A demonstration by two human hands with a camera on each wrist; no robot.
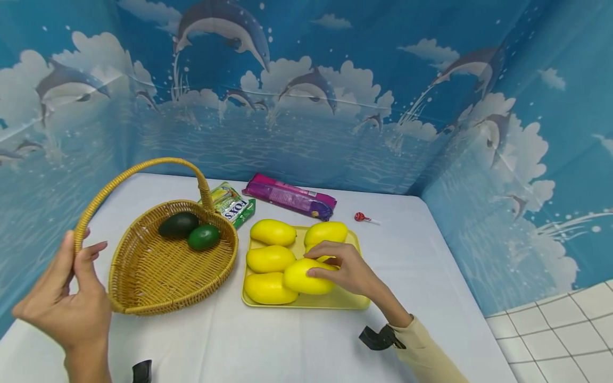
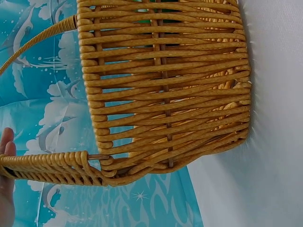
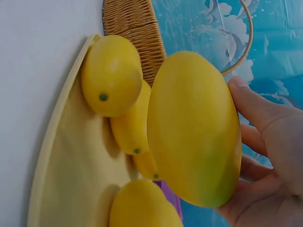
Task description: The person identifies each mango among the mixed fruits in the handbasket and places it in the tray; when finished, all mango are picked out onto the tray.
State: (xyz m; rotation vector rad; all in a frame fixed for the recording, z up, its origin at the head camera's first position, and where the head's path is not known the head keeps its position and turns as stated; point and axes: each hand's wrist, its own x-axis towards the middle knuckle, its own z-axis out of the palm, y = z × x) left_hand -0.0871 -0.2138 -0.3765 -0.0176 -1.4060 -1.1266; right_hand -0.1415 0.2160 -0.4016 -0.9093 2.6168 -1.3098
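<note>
My left hand (image 1: 72, 298) grips the arched handle (image 1: 128, 173) of a heart-shaped wicker basket (image 1: 165, 282) on its left side. Inside the basket lie a dark avocado (image 1: 179, 225) and a greener avocado (image 1: 204, 236). My right hand (image 1: 351, 268) pinches a yellow mango (image 1: 308, 276) between thumb and fingers. In the right wrist view this mango (image 3: 194, 127) shows a greenish patch and is raised off the tray. Beneath it, a pale yellow tray (image 1: 330, 301) holds several other mangoes (image 1: 270, 259); my hand partly hides the ones on the right.
Behind the basket lies a green Fox's packet (image 1: 232, 205). A purple packet (image 1: 289, 197) sits beyond the tray, and a red lollipop (image 1: 366, 218) to its right. A dolphin-print curtain (image 1: 306, 133) surrounds the white-covered table (image 1: 416, 239).
</note>
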